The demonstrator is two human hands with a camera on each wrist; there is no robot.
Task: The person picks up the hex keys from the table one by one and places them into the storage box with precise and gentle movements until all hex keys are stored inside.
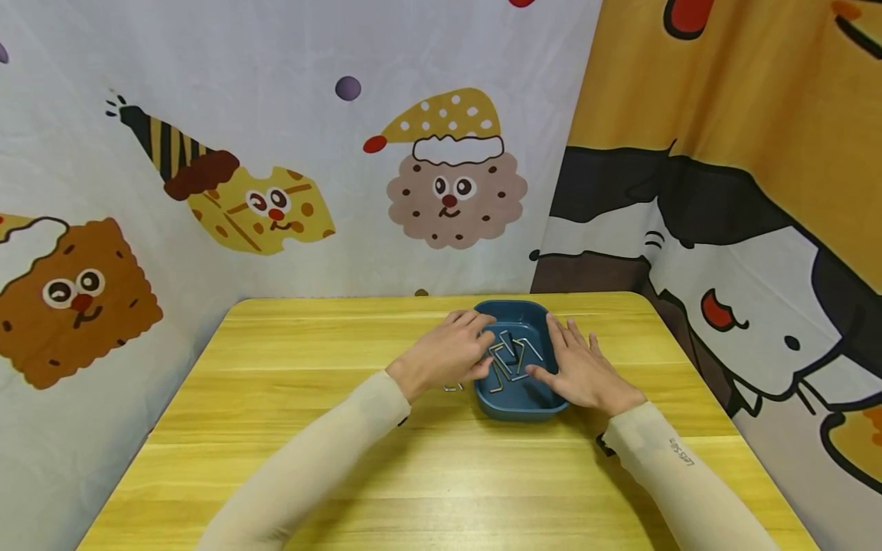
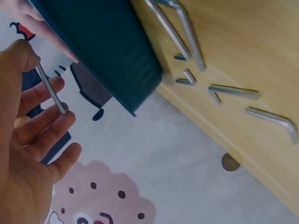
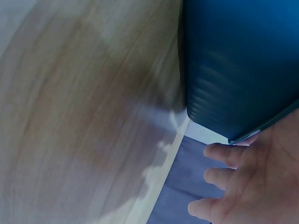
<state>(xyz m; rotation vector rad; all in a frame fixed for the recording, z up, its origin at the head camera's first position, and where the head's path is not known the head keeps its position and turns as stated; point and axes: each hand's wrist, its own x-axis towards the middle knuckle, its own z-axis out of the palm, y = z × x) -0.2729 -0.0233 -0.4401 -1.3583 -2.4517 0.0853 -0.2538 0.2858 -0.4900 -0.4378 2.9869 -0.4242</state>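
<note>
My left hand (image 1: 444, 353) is at the left rim of a blue plastic bin (image 1: 524, 414). Between thumb and fingers it pinches a slim metal hex key (image 2: 50, 88), best seen in the left wrist view. My right hand (image 1: 586, 371) rests against the bin's right rim. Its fingers (image 3: 219, 177) stretch past the rim, loosely spread, while the thumb reaches over the inside. Several L-shaped hex keys (image 1: 499, 366) lie jumbled on the bin's floor. On the table left of the bin are more hex keys (image 2: 233, 91) of different sizes, partly hidden by my left hand in the head view.
The bin stands toward the back of a wooden table (image 1: 310, 344). A cartoon-printed white cloth (image 1: 289, 69) hangs behind the table's back edge, and a yellow printed curtain (image 1: 620, 92) hangs at the right.
</note>
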